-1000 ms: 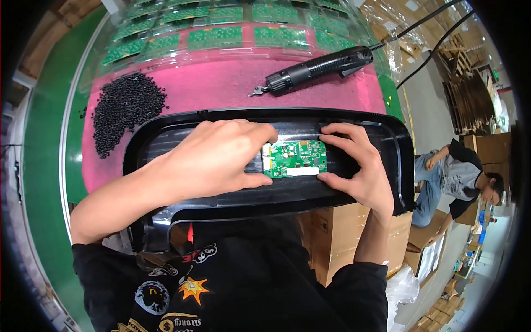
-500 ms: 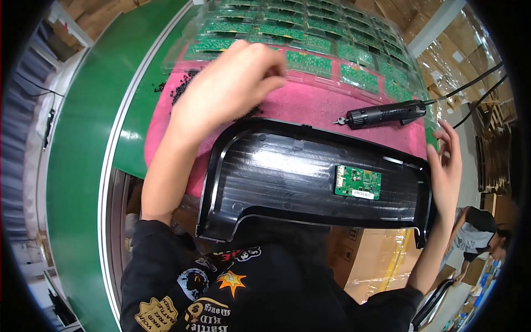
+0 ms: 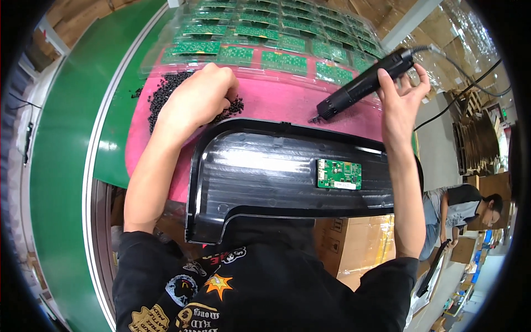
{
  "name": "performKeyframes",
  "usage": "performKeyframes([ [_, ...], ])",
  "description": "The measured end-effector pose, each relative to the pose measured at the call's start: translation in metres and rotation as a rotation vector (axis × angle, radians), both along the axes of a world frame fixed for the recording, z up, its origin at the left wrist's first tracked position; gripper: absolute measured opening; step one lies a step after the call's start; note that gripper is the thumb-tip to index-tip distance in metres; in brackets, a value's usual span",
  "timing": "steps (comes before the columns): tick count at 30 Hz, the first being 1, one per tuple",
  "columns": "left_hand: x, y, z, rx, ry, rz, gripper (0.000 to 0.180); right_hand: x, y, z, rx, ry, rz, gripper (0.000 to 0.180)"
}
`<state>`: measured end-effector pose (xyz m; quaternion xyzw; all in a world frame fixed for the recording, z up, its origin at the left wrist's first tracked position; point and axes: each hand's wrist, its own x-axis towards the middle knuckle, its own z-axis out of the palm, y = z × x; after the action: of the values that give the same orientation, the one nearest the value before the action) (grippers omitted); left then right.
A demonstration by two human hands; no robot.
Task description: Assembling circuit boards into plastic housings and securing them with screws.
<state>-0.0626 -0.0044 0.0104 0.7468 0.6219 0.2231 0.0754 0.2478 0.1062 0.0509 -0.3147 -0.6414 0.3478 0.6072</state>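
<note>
A pile of small black screws (image 3: 161, 99) lies on the pink mat. Over its right side my left hand (image 3: 202, 95) is bent down with curled fingers; its fingertips are hidden, so what they pinch cannot be made out. In my right hand (image 3: 402, 99) is a black electric screwdriver (image 3: 354, 91), tilted, its bit pointing down left near the mat. Closer to me rests a black plastic housing (image 3: 265, 185), hollow side up. Inside it, right of the middle, sits a green circuit board (image 3: 339, 175) with white connectors. My right forearm crosses above the housing's right end.
Clear plastic trays of green circuit boards (image 3: 283, 62) stand behind the mat (image 3: 276, 97). A cable (image 3: 459, 66) runs from the screwdriver to the right. At left is a green table surface (image 3: 61, 182); below right, a cardboard box (image 3: 359, 243). Another person (image 3: 462, 210) works at far right.
My right hand has picked up the screwdriver from the mat and raised its rear end. My left hand has lowered into the screws. The whole view has shifted slightly.
</note>
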Motion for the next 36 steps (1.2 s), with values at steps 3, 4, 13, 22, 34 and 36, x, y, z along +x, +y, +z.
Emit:
performKeyframes([
  [3,0.003,-0.001,0.005,0.027,-0.004,-0.001,0.017,-0.017,-0.012,0.003,-0.250,0.221,0.243,0.063],
  [4,0.003,-0.001,0.007,-0.008,-0.025,0.016,0.017,-0.017,-0.014,0.004,-0.383,0.177,0.316,0.052],
  [13,0.042,-0.008,0.043,-0.146,-0.594,-0.198,0.012,-0.003,-0.060,0.043,-0.278,0.651,0.520,0.062],
  [22,0.097,-0.024,0.069,-0.335,-0.901,-0.604,0.017,0.022,-0.127,0.070,-0.152,0.725,0.782,0.041],
  [34,0.111,-0.031,0.065,-0.339,-1.029,-0.611,0.030,0.043,-0.143,0.073,0.175,0.652,0.723,0.033],
  [36,0.113,-0.033,0.074,-0.519,-1.097,-0.569,0.033,0.044,-0.144,0.073,0.175,0.632,0.710,0.034],
])
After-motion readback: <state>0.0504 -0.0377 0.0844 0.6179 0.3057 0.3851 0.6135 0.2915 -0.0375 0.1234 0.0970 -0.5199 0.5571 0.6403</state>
